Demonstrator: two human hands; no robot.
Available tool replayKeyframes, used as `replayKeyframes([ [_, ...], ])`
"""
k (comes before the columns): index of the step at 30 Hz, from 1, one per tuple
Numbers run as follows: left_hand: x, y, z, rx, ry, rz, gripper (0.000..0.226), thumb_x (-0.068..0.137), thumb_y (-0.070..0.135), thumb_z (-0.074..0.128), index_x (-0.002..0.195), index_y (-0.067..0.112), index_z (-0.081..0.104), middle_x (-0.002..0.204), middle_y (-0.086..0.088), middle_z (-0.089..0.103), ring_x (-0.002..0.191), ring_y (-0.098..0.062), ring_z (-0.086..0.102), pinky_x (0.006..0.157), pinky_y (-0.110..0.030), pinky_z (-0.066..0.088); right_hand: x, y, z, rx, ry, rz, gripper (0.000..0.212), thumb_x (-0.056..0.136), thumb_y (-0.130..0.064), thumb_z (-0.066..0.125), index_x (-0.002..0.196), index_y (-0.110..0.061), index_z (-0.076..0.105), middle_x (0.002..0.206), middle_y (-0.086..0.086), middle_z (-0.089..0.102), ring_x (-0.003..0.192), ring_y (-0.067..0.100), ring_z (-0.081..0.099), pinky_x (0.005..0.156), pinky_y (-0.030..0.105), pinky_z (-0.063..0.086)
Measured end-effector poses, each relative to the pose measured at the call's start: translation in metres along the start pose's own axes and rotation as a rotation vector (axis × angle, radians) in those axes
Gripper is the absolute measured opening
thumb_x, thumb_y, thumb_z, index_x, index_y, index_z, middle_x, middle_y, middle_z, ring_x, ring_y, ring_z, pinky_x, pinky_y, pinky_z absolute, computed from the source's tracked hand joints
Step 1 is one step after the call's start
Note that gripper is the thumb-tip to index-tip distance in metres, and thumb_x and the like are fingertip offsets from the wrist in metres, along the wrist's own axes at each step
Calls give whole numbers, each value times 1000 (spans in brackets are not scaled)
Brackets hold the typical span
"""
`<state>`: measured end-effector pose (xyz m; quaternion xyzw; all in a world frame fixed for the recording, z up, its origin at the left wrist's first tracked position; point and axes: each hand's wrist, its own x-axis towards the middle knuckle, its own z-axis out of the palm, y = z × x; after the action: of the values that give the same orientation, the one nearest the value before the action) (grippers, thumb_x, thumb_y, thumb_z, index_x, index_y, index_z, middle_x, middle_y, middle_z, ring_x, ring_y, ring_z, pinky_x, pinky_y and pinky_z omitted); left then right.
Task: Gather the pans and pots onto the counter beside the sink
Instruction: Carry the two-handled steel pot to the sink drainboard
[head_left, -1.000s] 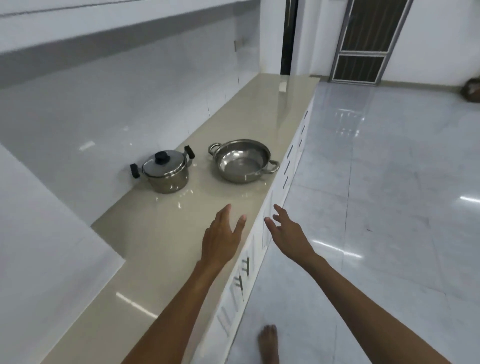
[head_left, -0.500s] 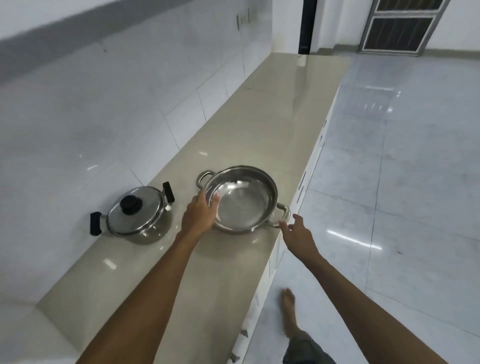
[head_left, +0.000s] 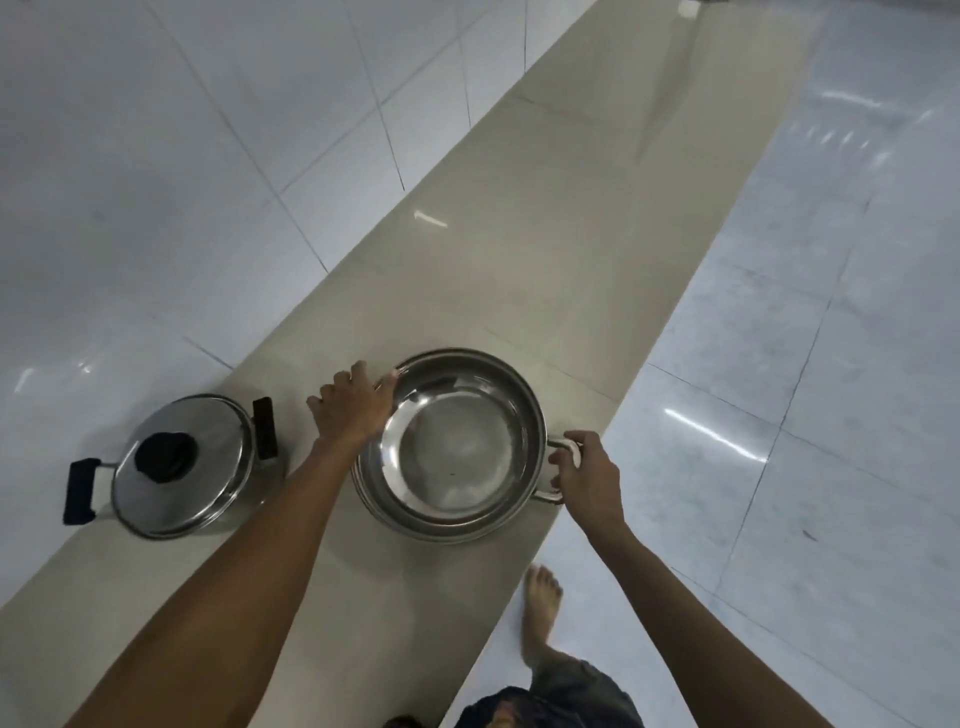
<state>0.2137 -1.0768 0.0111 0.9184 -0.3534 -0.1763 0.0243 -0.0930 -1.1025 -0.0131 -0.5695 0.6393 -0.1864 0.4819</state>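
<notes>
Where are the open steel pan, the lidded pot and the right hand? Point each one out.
open steel pan (head_left: 457, 457), head view, bare inner bottom.
lidded pot (head_left: 208, 436), head view, shiny lid beside the black knob.
right hand (head_left: 589, 475), head view, back of the hand.

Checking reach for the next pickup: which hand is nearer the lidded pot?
Left. The left hand grips the open pan's far-left rim, just right of the lidded pot. The right hand holds the pan's right handle, across the pan from the pot.
</notes>
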Motion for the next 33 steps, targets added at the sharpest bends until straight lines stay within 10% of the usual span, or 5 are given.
replayKeyframes([
  [19,-75,-56,20,-621,117,-373,52,97,55,50,118,7,54,113,-15,68,103,-35,64,86,-43,51,63,-43,-9,-139,84,-150,33,105,-28,47,125,-7,63,112,12,73,92,32,72,89,53,59],
  [26,-147,-104,12,-778,258,-344,39,96,57,51,107,20,53,83,15,57,76,-8,59,68,-30,44,6,-70,-6,-115,130,-277,33,101,-30,48,122,-11,64,111,10,73,95,34,71,90,54,57],
  [33,-286,-226,20,-887,360,-448,44,97,59,51,108,16,54,91,-1,67,81,-21,70,78,-44,61,-130,-60,48,-57,13,-380,31,97,-33,52,121,-17,63,104,5,72,86,30,73,86,55,59],
])
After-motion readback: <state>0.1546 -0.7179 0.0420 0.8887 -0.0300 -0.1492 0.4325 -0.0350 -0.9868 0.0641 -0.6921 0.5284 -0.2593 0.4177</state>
